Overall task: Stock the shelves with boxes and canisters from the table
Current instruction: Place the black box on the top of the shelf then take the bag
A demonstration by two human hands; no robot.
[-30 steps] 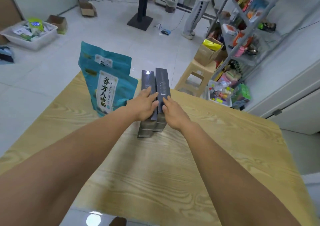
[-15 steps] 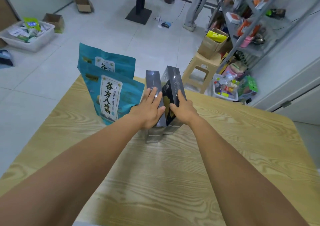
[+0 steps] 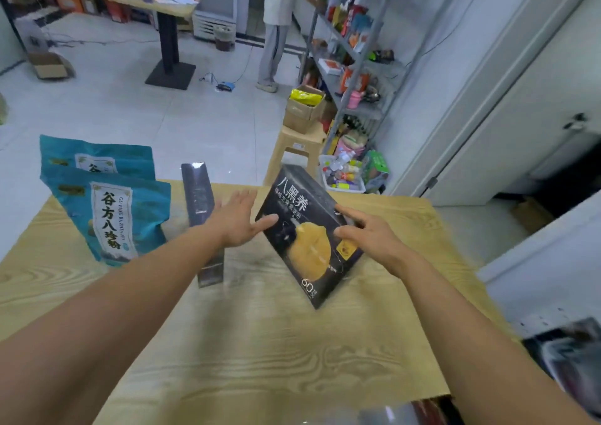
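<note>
On the wooden table (image 3: 260,343), my right hand (image 3: 369,234) grips the right edge of a black box with a yellow picture (image 3: 309,252). The box is tilted, its front face turned up toward me and its lower corner near the tabletop. My left hand (image 3: 239,223) is open with fingers spread, and its thumb touches the box's left edge. Behind that hand a second, narrow black box (image 3: 196,193) stands upright on the table. The grey metal shelves (image 3: 357,66), partly filled with goods, stand at the back right.
Two teal pouches (image 3: 113,216) stand upright on the table's left side. Beyond the table are a beige stool (image 3: 294,146) carrying a cardboard box (image 3: 304,112), a bin of bottles (image 3: 341,177), a person (image 3: 276,17) by the shelves, and a pedestal table (image 3: 162,1).
My right hand has pulled the right black box away from the other one, swung it right and tilted its face up. My left hand came off the left box and opened.
</note>
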